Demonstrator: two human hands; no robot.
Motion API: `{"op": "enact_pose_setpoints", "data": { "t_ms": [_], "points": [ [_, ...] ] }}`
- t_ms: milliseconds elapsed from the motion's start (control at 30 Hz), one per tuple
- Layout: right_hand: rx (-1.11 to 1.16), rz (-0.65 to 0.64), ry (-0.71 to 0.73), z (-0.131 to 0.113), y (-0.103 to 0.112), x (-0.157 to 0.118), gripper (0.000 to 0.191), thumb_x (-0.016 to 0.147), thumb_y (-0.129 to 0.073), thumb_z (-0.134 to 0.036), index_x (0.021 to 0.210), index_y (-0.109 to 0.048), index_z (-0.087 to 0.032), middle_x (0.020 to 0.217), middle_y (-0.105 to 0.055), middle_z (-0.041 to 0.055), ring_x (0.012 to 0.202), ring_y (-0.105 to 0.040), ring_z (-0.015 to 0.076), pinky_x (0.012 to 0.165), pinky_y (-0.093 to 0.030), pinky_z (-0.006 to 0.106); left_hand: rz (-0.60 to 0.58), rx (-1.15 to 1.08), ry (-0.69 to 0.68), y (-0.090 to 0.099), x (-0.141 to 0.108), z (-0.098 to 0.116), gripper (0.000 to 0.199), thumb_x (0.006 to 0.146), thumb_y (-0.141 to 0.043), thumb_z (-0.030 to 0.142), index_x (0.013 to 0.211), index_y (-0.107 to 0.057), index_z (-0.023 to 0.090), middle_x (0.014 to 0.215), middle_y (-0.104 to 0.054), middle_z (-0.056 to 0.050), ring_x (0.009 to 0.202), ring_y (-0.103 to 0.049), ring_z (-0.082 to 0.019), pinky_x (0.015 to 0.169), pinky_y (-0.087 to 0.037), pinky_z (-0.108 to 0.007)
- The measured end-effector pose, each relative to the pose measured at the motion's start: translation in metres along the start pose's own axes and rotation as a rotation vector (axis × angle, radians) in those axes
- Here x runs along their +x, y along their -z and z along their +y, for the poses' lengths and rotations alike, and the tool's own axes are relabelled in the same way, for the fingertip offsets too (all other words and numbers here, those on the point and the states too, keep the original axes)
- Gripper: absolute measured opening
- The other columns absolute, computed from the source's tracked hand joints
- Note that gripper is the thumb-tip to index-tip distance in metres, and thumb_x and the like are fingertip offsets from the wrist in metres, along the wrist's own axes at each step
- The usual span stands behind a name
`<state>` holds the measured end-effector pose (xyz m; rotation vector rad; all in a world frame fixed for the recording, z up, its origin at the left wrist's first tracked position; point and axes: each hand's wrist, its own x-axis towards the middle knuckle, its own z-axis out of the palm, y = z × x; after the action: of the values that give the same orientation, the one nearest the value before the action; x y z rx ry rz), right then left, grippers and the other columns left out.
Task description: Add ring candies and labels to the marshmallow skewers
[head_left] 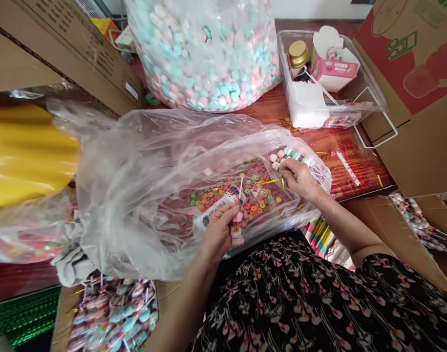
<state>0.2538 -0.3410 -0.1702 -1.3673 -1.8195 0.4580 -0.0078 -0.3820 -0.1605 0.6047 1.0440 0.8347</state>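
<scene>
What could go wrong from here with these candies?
The gold ties are thin and scattered; the right hand could pick up two or lose one.
The skewered candies lie right beside that hand, so it might nudge them.
The candy stick is pinched in the left hand near loose candy rings; a slip might scatter them.

My remote log, head camera: left hand [221,222], holding one wrapped candy stick [237,231]; right hand [299,178], beside candy skewers [292,155]; bulging candy bag [208,73]; clear basket [378,100].
</scene>
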Motion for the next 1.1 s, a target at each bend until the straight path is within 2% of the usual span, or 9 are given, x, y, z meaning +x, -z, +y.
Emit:
{"op": "enact_pose_setpoints", "data": {
  "t_ms": [100, 233, 467, 600, 667, 733, 833, 933, 1100],
  "points": [
    [0.119, 0.008, -0.103, 0.003, -0.005, 0.002, 0.015, 0.089, -0.046, -0.021, 0.076, -0.053, -0.02, 0.065, -0.049, -0.0039, 0.06, -0.043, 0.0113, 0.064, -0.037, 0.025, 0.013, -0.017, 0.042, -0.005, 0.0, 0.001, 0.025, 0.065, -0.08, 0.03, 0.077, -0.066, 0.012, 0.071, -0.071, -0.004, 0.055, -0.061, -0.012, 0.05, -0.049, -0.023],
    [0.243, -0.02, -0.116, -0.006, -0.015, 0.005, 0.012, 0.087, -0.05, -0.02, 0.076, -0.054, -0.02, 0.063, -0.044, -0.0057, 0.058, -0.038, 0.0098, 0.06, -0.034, 0.024, 0.005, -0.055, 0.049, -0.017, 0.004, 0.007, 0.03, 0.063, -0.083, 0.029, 0.082, -0.069, 0.011, 0.082, -0.074, -0.007, 0.054, -0.061, -0.011, 0.049, -0.05, -0.023],
    [0.532, -0.023, -0.073, -0.051, -0.034, 0.007, 0.01, 0.091, -0.053, -0.022, 0.082, -0.057, -0.02, 0.073, -0.054, -0.0024, 0.068, -0.05, 0.011, 0.065, -0.043, 0.024, -0.134, -0.228, 0.065, -0.048, 0.016, 0.009, 0.026, 0.059, -0.085, 0.025, 0.073, -0.069, 0.011, 0.069, -0.069, -0.003, 0.057, -0.063, -0.013, 0.057, -0.055, -0.026],
    [0.484, 0.071, -0.044, -0.053, -0.03, -0.003, 0.009, 0.095, -0.05, -0.025, 0.091, -0.058, -0.022, 0.086, -0.064, 0.0013, 0.074, -0.057, 0.0124, 0.069, -0.049, 0.027, -0.179, -0.256, 0.066, -0.042, 0.016, 0.015, 0.022, 0.063, -0.082, 0.025, 0.071, -0.067, 0.011, 0.069, -0.066, -0.003, 0.06, -0.062, -0.012, 0.055, -0.051, -0.022],
    [0.273, 0.123, 0.13, -0.05, -0.023, -0.009, 0.01, 0.094, -0.052, -0.021, 0.099, -0.061, -0.023, 0.104, -0.067, 0.0052, 0.086, -0.061, 0.015, 0.077, -0.052, 0.032, -0.233, -0.276, 0.117, -0.034, 0.014, 0.019, 0.02, 0.066, -0.079, 0.025, 0.071, -0.065, 0.011, 0.069, -0.064, -0.003, 0.06, -0.059, -0.011, 0.055, -0.049, -0.021],
    [0.019, 0.129, 0.437, -0.047, -0.017, -0.012, 0.019, 0.092, -0.055, -0.018, 0.106, -0.064, -0.026, 0.117, -0.068, 0.0054, 0.096, -0.062, 0.0177, 0.085, -0.051, 0.036, -0.291, -0.297, 0.16, -0.027, 0.011, 0.021, 0.019, 0.069, -0.076, 0.026, 0.071, -0.064, 0.011, 0.069, -0.061, -0.003, 0.06, -0.058, -0.011, 0.054, -0.048, -0.021],
    [-0.191, 0.118, 0.833, -0.045, -0.013, -0.008, 0.021, 0.093, -0.055, -0.022, 0.108, -0.068, -0.029, 0.115, -0.071, 0.0016, 0.096, -0.062, 0.0182, 0.081, -0.051, 0.036, -0.359, -0.328, 0.175, -0.024, 0.003, 0.02, 0.017, 0.075, -0.07, 0.027, 0.072, -0.063, 0.012, 0.067, -0.058, -0.003, 0.061, -0.057, -0.012, 0.052, -0.047, -0.021],
    [-0.223, 0.117, 0.976, -0.045, -0.015, 0.002, 0.016, 0.096, -0.053, -0.026, 0.101, -0.069, -0.027, 0.11, -0.073, 0.0015, 0.097, -0.062, 0.0179, 0.075, -0.051, 0.035, -0.416, -0.379, 0.211, -0.027, -0.008, 0.016, 0.018, 0.079, -0.066, 0.027, 0.07, -0.059, 0.014, 0.064, -0.053, -0.001, 0.058, -0.053, -0.011, 0.049, -0.046, -0.021],
    [-0.215, 0.077, 1.081, -0.049, -0.019, 0.012, 0.013, 0.096, -0.055, -0.021, 0.091, -0.067, -0.026, 0.106, -0.072, 0.0015, 0.096, -0.062, 0.0167, 0.075, -0.051, 0.034, -0.473, -0.449, 0.223, -0.029, -0.024, 0.014, 0.02, 0.08, -0.066, 0.026, 0.068, -0.057, 0.014, 0.062, -0.048, -0.001, 0.056, -0.05, -0.011, 0.049, -0.044, -0.021]
  ]
}}
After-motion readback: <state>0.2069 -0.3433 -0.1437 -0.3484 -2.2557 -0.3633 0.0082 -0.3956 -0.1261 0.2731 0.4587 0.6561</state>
